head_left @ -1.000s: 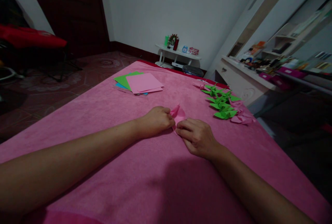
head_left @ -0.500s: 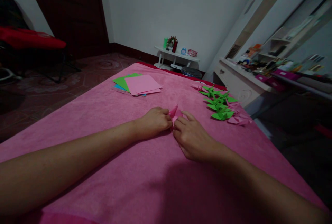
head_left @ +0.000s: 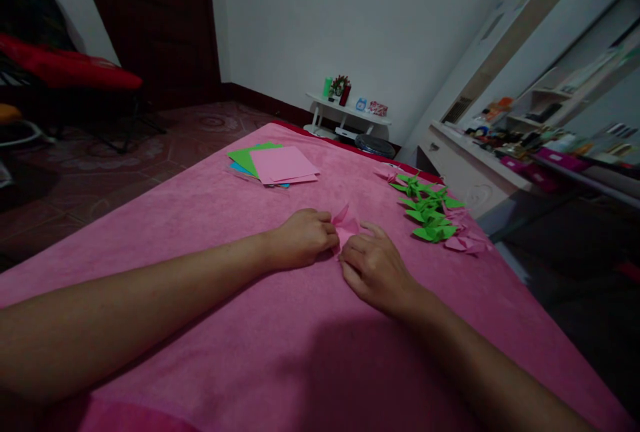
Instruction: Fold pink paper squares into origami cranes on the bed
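Observation:
Between my hands is a small piece of folded pink paper [head_left: 346,225], with one pointed flap standing up at its far side. My left hand [head_left: 305,237] is closed on the paper's left edge, knuckles upward. From the other side my right hand [head_left: 374,264] pinches its near right part, with one finger stretched out along the far side. Fingers cover much of the paper, so its full shape is hidden. Both hands rest low over the pink cloth [head_left: 210,325].
A stack of square paper sheets [head_left: 285,164], pink, green and blue, lies at the far left of the cloth. Several green folded paper cranes [head_left: 433,215] and pink ones [head_left: 467,242] sit at the right edge. Beyond stand a low white shelf [head_left: 345,111] and a cluttered dresser [head_left: 465,159].
The pink paper appears more spread between my hands, its upright flap wider to view. My hands keep their hold. The whole view has shifted slightly, moving the scene to the right.

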{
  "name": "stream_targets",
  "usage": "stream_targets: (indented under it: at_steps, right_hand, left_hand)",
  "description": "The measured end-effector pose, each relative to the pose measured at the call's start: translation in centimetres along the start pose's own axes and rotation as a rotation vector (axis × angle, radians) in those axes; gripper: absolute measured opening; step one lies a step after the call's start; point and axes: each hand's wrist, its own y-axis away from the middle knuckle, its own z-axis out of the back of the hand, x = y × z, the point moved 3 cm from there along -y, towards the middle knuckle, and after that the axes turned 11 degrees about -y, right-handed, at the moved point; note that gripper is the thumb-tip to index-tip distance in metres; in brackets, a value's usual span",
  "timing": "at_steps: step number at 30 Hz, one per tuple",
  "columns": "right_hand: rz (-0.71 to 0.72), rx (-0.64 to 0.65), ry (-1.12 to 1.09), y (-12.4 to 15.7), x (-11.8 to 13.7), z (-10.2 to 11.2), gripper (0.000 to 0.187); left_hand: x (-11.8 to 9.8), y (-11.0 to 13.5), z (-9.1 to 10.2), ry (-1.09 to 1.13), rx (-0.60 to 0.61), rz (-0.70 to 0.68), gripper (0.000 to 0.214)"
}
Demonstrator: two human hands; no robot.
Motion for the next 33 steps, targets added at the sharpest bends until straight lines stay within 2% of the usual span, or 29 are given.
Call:
stream_targets:
  at_steps: [7,15,24,28,31,32,33]
  right_hand:
    - [-0.159,-0.177,-0.279,0.3,-1.8,-0.2,0.012]
    - [-0.24,-0.196,-0.338,-0.1,-2.3,0.3,0.014]
    - [-0.351,-0.228,-0.497,-1.3,-2.3,1.4,0.015]
    - [-0.498,-0.136,-0.641,-2.3,-2.6,2.3,0.016]
    - [-0.58,-0.049,-0.752,-3.7,-2.6,3.8,0.018]
    - [-0.59,-0.081,-0.778,-4.2,-2.6,4.6,0.02]
    - [-0.563,-0.193,-0.793,-4.7,-2.6,5.7,0.017]
  left_hand:
    - [-0.2,0.0,0.9,0.065,-0.022,0.049,0.016]
    - [-0.1,-0.6,0.8,0.045,-0.065,0.052,0.022]
    - [-0.2,-0.8,0.7,0.026,-0.16,0.101,0.015]
    - [0.2,-0.9,1.5,0.177,-0.184,0.183,0.016]
    - [1.1,-1.1,2.0,0.456,-0.188,0.352,0.026]
    - [1.6,-1.1,2.1,0.62,-0.179,0.443,0.027]
    - [2.0,-1.0,2.1,0.818,-0.172,0.546,0.026]
